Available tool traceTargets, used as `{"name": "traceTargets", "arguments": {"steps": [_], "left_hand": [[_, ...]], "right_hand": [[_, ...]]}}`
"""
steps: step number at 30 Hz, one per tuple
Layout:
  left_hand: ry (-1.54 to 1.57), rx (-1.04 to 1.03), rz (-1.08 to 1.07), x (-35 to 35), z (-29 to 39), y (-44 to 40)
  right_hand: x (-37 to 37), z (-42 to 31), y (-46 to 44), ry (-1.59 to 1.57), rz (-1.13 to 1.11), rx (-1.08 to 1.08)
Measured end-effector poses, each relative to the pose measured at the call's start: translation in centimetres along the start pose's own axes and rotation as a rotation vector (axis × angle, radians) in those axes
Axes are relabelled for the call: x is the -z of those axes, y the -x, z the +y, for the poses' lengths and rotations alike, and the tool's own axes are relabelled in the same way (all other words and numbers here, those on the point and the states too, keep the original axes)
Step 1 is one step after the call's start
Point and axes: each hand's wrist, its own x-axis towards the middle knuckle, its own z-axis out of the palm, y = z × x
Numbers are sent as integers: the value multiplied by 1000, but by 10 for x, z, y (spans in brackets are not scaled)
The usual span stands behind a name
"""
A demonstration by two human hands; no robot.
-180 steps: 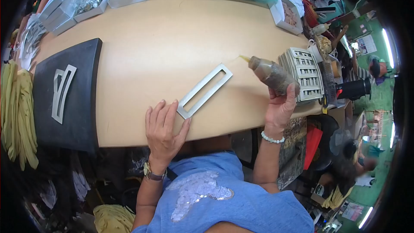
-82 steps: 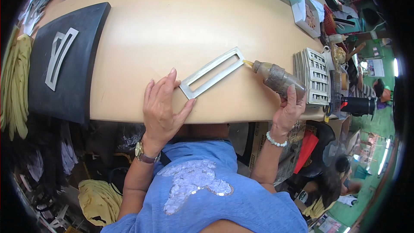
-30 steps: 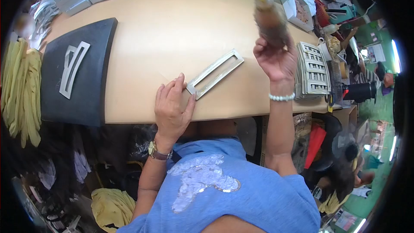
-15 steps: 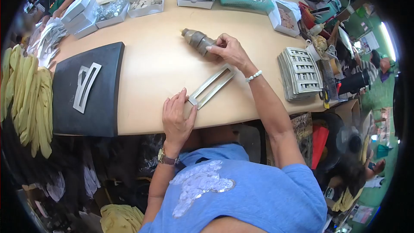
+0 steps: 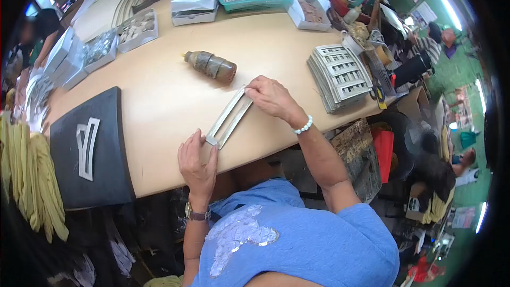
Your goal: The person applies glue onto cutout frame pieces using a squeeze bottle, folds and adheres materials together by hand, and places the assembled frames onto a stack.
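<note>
There's the slotted frame (image 5: 226, 115), on the wearer's side of the bottle (image 5: 212, 67) | right hand (image 5: 271, 97) at its far end, grip clamped on | left hand (image 5: 198, 162) at its near end, grip clamped too | black board (image 5: 110, 138) left of the bottle

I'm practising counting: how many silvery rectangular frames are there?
3 visible: one silvery rectangular frame between the left hand and right hand, a second frame overlapping a third frame on the black rectangular board. More may hide underneath.

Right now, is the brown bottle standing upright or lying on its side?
Lying on its side: the bottle stretches lengthwise along the table, nozzle pointing left.
</note>
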Motion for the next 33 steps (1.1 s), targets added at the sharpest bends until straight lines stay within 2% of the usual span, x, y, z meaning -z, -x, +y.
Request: {"name": "traceTargets", "arguments": {"steps": [3, 4, 7, 8, 14, 20, 23, 26, 29, 33], "left_hand": [[8, 8, -2, 0, 1, 0], [33, 11, -9, 0, 2, -1], [46, 12, -2, 4, 2, -3], [27, -12, 9, 4, 2, -4], [1, 7, -23, 6, 4, -6], [-38, 12, -59, 5, 4, -6], [-46, 10, -76, 5, 4, -6], [-71, -16, -52, 6, 5, -8], [-61, -35, -29, 2, 5, -7], [-53, -50, -37, 2, 5, -6]], "right_hand": [[-4, -5, -5, 89, 56, -42], [-9, 1, -8, 108, 82, 5], [-6, 8, -13, 104, 25, 123], [-1, 6, -13, 100, 8, 63], [21, 4, -13, -140, -14, -16], [36, -18, -10, -167, 68, 59], [47, -23, -14, -245, 12, 67], [54, -21, -16, -513, -137, -85], [71, -13, -3, -735, -146, -119], [106, 44, 38, -1030, 344, -123]]}}
